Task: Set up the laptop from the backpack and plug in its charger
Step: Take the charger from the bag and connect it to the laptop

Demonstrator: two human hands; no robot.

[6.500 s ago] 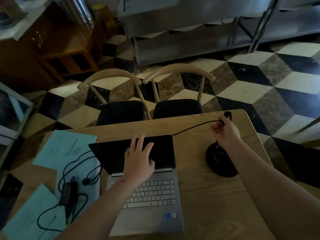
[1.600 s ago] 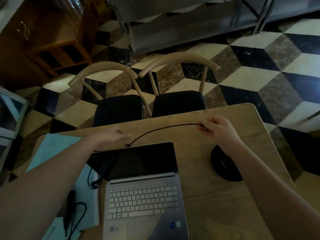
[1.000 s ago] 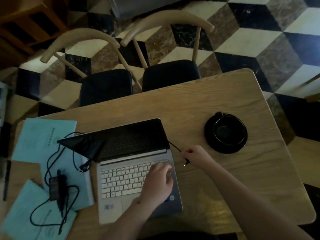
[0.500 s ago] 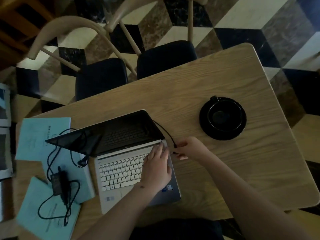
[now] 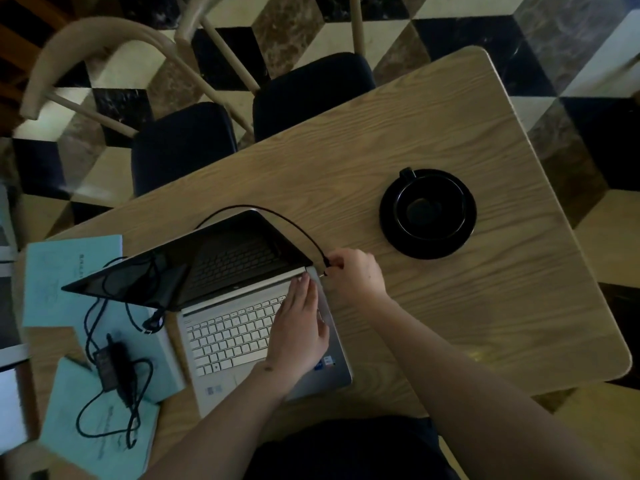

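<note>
Since the frame half a second ago, the right hand (image 5: 356, 275) has brought the plug end of the charger cable (image 5: 277, 213) closer to the right rear corner of the laptop (image 5: 249, 327), and the cable now makes a higher arc over the top of the screen. This hand pinches the plug between thumb and curled fingers, just beside the corner near the hinge; whether the plug is already in the port I cannot tell. The left hand (image 5: 298, 330) lies flat on the right part of the keyboard with its fingers straight and together, the tips near the same corner, and it holds nothing.

The laptop is open in the lower middle of the frame, on the wooden counter (image 5: 450, 306), with its dark screen leaning back toward the upper left. Left of it, the charger brick (image 5: 112, 363) lies with loose loops of cable on some light blue booklets (image 5: 69, 268), which cover the lower left of the counter. A black cup on a black saucer (image 5: 427, 213) stands to the upper right of the right hand, apart from it. Two chairs with dark seats (image 5: 183, 147) are pushed against the far edge of the counter at the upper left, above a checkered floor (image 5: 588, 46).

Right of the forearms the counter surface is bare wood up to its rounded edge at the right. The near edge runs under both forearms at the bottom of the frame.
</note>
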